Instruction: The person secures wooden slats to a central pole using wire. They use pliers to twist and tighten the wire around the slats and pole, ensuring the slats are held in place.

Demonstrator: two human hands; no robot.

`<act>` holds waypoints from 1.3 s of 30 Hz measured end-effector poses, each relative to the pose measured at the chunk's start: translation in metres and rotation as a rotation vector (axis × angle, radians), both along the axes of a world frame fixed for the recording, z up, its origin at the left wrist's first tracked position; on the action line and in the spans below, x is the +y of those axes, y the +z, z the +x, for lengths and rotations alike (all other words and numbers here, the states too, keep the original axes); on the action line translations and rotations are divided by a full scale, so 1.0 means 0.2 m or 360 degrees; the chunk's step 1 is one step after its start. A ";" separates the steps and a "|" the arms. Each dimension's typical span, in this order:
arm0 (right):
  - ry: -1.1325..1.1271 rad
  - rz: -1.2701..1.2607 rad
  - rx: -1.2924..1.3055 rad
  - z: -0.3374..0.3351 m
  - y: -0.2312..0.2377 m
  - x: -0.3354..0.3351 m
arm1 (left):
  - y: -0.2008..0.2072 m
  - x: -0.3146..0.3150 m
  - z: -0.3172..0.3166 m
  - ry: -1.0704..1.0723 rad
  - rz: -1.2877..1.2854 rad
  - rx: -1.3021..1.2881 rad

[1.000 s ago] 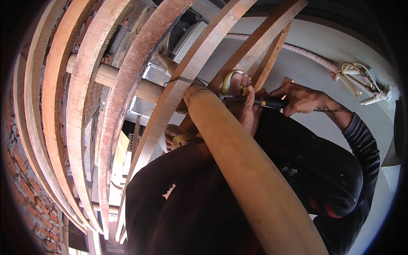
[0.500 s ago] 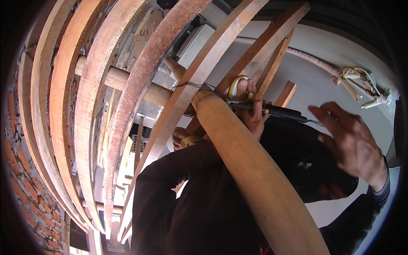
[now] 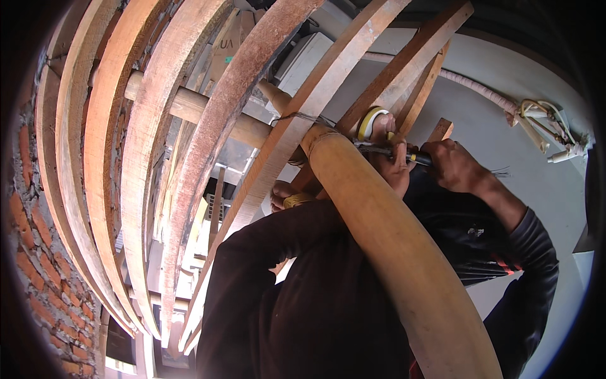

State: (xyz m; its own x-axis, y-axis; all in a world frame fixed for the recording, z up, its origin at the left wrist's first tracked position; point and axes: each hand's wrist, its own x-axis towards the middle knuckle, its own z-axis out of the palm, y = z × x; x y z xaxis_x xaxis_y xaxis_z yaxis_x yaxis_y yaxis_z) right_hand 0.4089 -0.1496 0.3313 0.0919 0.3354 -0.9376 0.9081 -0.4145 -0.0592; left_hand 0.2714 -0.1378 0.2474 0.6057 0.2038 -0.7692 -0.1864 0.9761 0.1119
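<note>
A thick bamboo pole (image 3: 385, 240) slants from the lower edge up to a squared wooden beam (image 3: 278, 151). Dark thin wire (image 3: 303, 116) loops around the beam by the pole's upper end. Just right of that end lies a hand tool with a black and yellow handle (image 3: 418, 158); its exact kind is not clear. My left hand (image 3: 395, 169), its arm passing under the pole, has its fingers bent around the front part of the tool. My right hand (image 3: 457, 165) is closed around the handle's back end. Loose wire ends (image 3: 500, 172) stick out behind it.
Several long timbers (image 3: 148, 139) run side by side at the left, crossed by a thinner round pole (image 3: 189, 106). Brick wall (image 3: 38, 278) borders the left. My sandalled feet (image 3: 379, 125) rest near the joint. A wrapped pipe with cables (image 3: 536, 120) hangs on the right.
My right hand has come in from the right, where it was open and apart, and has closed on the tool's handle. My left hand stays at the tool.
</note>
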 end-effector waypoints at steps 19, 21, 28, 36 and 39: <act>0.0324 0.0320 0.0072 -0.04 0.05 0.05 | -0.05 0.09 -0.13 0.0209 -0.0343 -0.0072; 0.0867 0.0435 -0.0379 -0.14 0.04 -0.02 | -0.11 0.04 -0.08 0.0268 -0.0273 -0.0135; 0.0831 0.0670 -0.0305 -0.16 0.06 -0.06 | -0.28 -0.10 -0.18 -0.0305 -0.0063 -0.0159; 0.0711 0.0492 -0.0151 -0.12 0.11 0.05 | -0.18 0.40 -0.80 -0.1358 0.1714 -0.1011; 0.0634 0.0440 -0.0178 -0.16 0.12 0.09 | -0.01 0.75 -0.92 -0.1865 0.1315 -0.0673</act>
State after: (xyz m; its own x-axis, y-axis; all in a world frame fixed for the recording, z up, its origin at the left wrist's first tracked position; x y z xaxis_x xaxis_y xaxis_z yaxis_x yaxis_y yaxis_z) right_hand 0.3760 -0.1322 0.3556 0.0007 0.5995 -0.8004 0.9998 -0.0163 -0.0113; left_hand 0.0872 0.0127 0.2458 0.8718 -0.2642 -0.4125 0.4787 0.2803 0.8321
